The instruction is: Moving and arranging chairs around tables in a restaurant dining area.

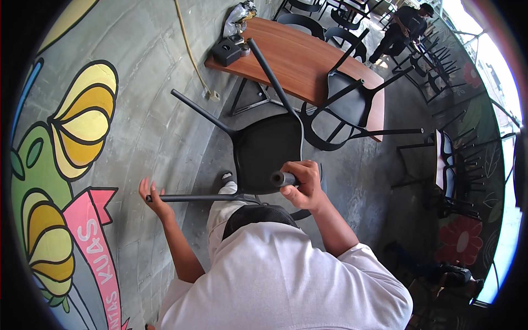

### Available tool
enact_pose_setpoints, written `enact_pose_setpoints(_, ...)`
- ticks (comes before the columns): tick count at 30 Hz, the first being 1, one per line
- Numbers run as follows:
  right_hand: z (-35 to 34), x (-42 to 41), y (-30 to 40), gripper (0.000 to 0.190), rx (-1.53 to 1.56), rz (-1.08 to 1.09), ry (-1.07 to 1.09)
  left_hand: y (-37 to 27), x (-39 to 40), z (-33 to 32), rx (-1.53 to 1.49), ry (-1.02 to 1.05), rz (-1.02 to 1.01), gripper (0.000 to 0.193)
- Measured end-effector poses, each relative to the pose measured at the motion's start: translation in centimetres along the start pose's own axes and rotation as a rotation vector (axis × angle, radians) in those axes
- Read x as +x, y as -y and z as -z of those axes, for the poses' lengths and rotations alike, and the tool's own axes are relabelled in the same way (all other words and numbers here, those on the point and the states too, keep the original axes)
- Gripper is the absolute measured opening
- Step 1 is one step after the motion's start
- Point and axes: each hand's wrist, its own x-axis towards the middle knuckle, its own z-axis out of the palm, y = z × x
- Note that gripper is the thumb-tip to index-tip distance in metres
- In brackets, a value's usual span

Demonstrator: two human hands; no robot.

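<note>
An upturned black chair (pixel 268 152) is before me, its legs sticking up and outward and the underside of its seat facing me. My right hand (pixel 305 183) is wrapped around one of its legs (pixel 284 178), close to the tip, which points towards the camera. My left hand (pixel 159 200) has its fingers spread near the wall, beside the end of another chair leg (pixel 185 198). That leg crosses in front of the palm; whether it touches the skin I cannot tell. The chair's backrest is mostly hidden below my body.
A wooden table (pixel 288 53) beyond bears a second upturned chair (pixel 348 97), a black box (pixel 226 52) and a plastic bag (pixel 239 18). A painted concrete wall (pixel 156 123) rises on the left. Stacked chairs (pixel 458 173) stand right; a person (pixel 406 31) is at the far right.
</note>
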Motion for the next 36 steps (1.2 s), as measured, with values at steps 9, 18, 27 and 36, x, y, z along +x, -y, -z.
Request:
enact_pose_setpoints(9, -0.6, 2.6, -3.0, 0.066, 0.04, -0.015, -0.246, -1.4, 9.4, -5.6, -0.781, 0.999, 0.146, 0.047)
enact_pose_setpoints(18, -0.7, 3.9, -4.6, 0.081, 0.038, -0.049, -0.655, -5.2, 13.8, -13.7, -0.736, 1.292, 0.148, 0.061)
enact_pose_setpoints(27, -0.5, 3.9, -4.6, 0.08, 0.098, -0.004, -0.795, -10.1, 17.1, -18.7, -0.606, 1.542, -0.005, 0.062)
enact_pose_setpoints(36, 0.9, 6.9, -8.0, 0.081, 0.086, 0.021, -0.841, -10.6, 18.8, -23.7, -0.661, 1.412, -0.037, 0.049)
